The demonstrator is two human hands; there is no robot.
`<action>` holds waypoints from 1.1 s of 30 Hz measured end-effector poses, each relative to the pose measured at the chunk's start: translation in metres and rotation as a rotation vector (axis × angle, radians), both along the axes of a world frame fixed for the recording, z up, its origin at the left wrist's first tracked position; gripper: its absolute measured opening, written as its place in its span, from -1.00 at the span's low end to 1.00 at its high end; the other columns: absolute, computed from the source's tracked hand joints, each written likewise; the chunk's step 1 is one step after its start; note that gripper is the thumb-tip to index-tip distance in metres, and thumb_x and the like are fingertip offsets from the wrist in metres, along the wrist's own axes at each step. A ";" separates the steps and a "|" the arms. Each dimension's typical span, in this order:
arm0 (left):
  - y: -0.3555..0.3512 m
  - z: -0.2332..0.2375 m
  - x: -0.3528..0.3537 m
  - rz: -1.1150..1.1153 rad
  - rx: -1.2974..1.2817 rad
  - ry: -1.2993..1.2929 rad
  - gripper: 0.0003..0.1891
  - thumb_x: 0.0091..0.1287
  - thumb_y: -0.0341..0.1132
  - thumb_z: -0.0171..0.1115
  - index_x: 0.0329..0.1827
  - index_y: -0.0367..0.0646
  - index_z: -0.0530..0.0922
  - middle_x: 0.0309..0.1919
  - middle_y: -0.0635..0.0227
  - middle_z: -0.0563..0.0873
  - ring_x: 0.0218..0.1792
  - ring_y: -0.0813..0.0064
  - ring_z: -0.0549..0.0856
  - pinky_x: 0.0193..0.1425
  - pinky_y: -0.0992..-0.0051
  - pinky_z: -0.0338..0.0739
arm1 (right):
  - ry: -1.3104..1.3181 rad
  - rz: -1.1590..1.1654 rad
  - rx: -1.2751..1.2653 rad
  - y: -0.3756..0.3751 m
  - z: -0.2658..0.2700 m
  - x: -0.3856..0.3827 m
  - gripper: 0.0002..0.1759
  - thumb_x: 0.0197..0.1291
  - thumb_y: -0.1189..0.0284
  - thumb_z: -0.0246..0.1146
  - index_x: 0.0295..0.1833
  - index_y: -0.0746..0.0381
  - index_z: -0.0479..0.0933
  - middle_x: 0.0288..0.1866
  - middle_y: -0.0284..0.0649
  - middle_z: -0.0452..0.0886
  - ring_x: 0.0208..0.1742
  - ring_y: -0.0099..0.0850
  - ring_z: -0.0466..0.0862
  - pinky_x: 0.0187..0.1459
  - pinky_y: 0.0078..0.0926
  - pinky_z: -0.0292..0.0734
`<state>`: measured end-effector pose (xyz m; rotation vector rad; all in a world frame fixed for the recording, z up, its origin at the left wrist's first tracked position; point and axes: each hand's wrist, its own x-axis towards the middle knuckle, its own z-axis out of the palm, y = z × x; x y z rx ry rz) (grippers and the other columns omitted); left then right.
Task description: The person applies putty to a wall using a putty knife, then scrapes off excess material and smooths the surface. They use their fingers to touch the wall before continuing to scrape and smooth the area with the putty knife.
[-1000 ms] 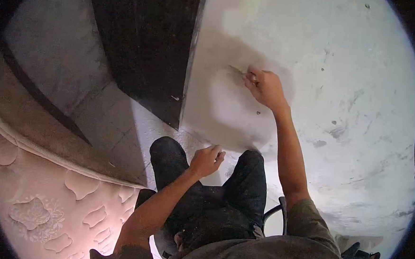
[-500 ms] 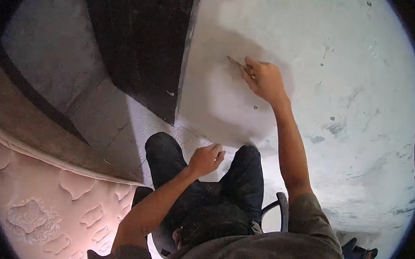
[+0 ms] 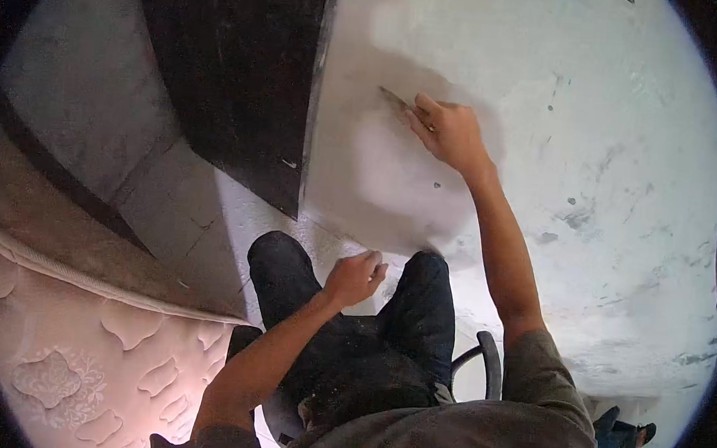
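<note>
My right hand (image 3: 454, 135) is closed around a thin putty knife (image 3: 393, 97), seen nearly edge-on, its tip pointing up and left. The blade is close over the pale wall (image 3: 630, 84), inside the shadow of my arm. Most of the handle is hidden in my fingers. Above my lap, between the knees, my left hand (image 3: 353, 279) is held with its fingers curled in; I cannot tell what, if anything, they enclose.
A dark door-like panel (image 3: 241, 69) stands left of my right hand, its lower corner near my knees. A pink quilted mattress (image 3: 104, 364) leans at lower left. A black chair armrest (image 3: 488, 363) is by my right side. Dark marks and small holes dot the wall.
My right hand and the putty knife have moved slightly left and up along the wall. My left hand has stayed almost in place.
</note>
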<state>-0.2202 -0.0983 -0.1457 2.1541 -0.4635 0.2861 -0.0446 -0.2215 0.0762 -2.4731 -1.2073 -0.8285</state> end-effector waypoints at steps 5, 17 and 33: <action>-0.001 0.003 0.000 -0.014 0.002 0.022 -0.77 0.31 -0.23 0.17 -0.37 -0.22 0.44 -0.48 0.17 0.58 -0.46 0.11 0.63 -0.34 0.21 0.51 | 0.020 -0.048 -0.039 0.001 -0.014 0.014 -0.80 0.14 0.40 0.31 -0.31 0.24 0.41 -0.56 -0.13 0.53 -0.52 -0.12 0.57 -0.48 -0.27 0.43; 0.001 -0.003 0.000 -0.008 -0.053 0.024 -0.77 0.33 -0.24 0.16 -0.38 -0.22 0.44 -0.51 0.13 0.57 -0.46 0.06 0.63 -0.35 0.19 0.50 | -0.114 0.114 0.059 -0.001 -0.020 0.004 -0.85 0.11 0.49 0.35 -0.21 0.23 0.56 -0.64 -0.21 0.46 -0.62 -0.33 0.52 -0.54 -0.42 0.42; 0.003 -0.002 0.004 0.038 -0.039 0.048 -0.77 0.32 -0.27 0.13 -0.41 -0.23 0.39 -0.53 0.18 0.56 -0.46 0.08 0.61 -0.38 0.17 0.48 | -0.040 0.045 0.167 -0.016 -0.042 0.011 -0.82 0.18 0.44 0.28 -0.10 0.19 0.56 -0.54 -0.18 0.56 -0.54 -0.20 0.59 -0.49 -0.31 0.46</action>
